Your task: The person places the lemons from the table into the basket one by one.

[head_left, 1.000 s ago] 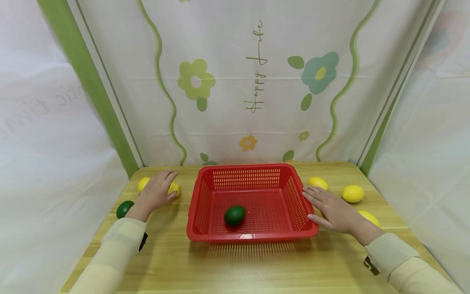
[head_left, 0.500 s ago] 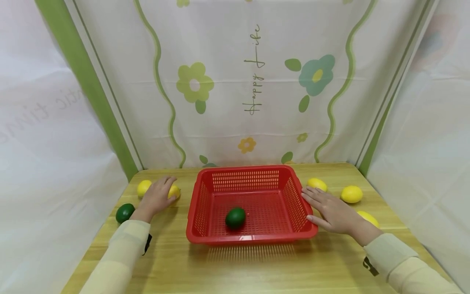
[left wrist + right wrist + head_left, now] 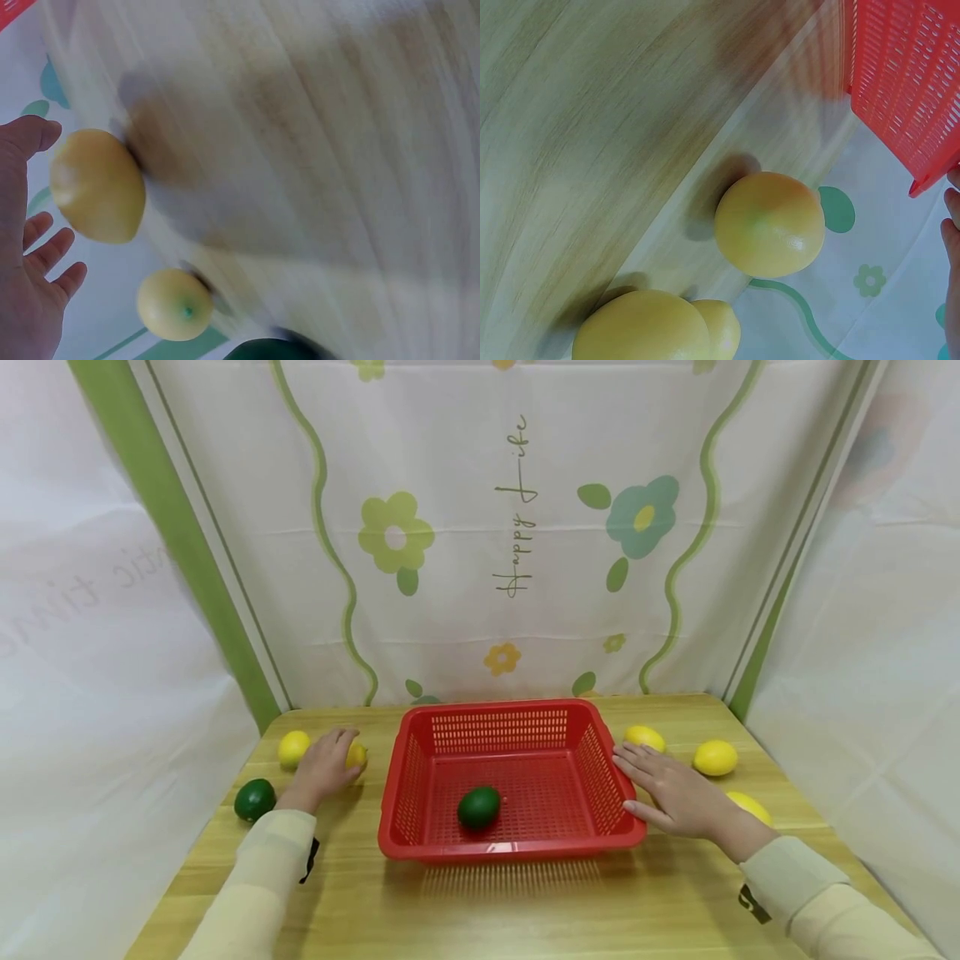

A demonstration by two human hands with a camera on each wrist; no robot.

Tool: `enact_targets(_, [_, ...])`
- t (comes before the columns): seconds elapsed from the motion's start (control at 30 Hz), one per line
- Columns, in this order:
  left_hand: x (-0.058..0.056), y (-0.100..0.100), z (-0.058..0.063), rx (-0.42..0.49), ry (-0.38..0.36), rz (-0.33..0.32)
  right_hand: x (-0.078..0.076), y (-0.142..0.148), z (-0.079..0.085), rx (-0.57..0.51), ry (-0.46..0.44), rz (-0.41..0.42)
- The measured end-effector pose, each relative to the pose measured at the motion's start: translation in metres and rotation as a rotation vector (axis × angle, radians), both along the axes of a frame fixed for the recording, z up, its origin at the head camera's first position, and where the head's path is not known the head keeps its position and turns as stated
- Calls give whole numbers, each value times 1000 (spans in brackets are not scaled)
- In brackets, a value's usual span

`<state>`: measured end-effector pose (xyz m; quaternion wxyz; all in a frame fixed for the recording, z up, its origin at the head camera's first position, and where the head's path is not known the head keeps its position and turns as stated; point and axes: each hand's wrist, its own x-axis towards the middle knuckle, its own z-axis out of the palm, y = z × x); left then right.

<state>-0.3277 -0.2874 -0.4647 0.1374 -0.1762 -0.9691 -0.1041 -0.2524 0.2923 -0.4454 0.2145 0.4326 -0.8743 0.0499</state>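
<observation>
My left hand [image 3: 324,768] reaches over a yellow lemon [image 3: 357,755] to the left of the basket. In the left wrist view, the thumb is close to one side of this lemon [image 3: 99,186] and the loosely spread fingers lie on the other. The straight fingers of my right hand [image 3: 671,789] rest on the right rim of a red plastic basket [image 3: 517,847]. Inside the basket lies one dark green oval fruit [image 3: 478,807]. A second lemon [image 3: 293,749] and another dark green fruit [image 3: 255,799] lie beside my left hand.
On the right side of the wooden table [image 3: 525,922] lie three lemons: one behind my right hand [image 3: 645,739], one farther right [image 3: 715,758], one partly hidden by my wrist [image 3: 750,808]. A flower-printed white curtain [image 3: 465,610] hangs at the back and sides.
My left hand has shifted slightly to the right around the lemon, uncovering more of the lemon and green fruit at its left. My right hand stays on the basket rim.
</observation>
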Motion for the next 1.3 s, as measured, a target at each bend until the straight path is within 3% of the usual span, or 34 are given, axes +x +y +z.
enact_targets(0.4, [-2, -3, -12, 32, -2, 52, 1, -1, 1, 1, 0, 1])
enact_targets(0.67, [-5, -2, -14, 47, -103, 91, 1, 0, 0, 8, -2, -13])
enact_targets(0.87, [-5, -1, -15, 63, -146, 82, 0, -1, 0, 5, -4, -11])
enact_targets(1.3, [-6, -2, -18, -12, -57, 45, 0, 0, -1, 5, -2, -13])
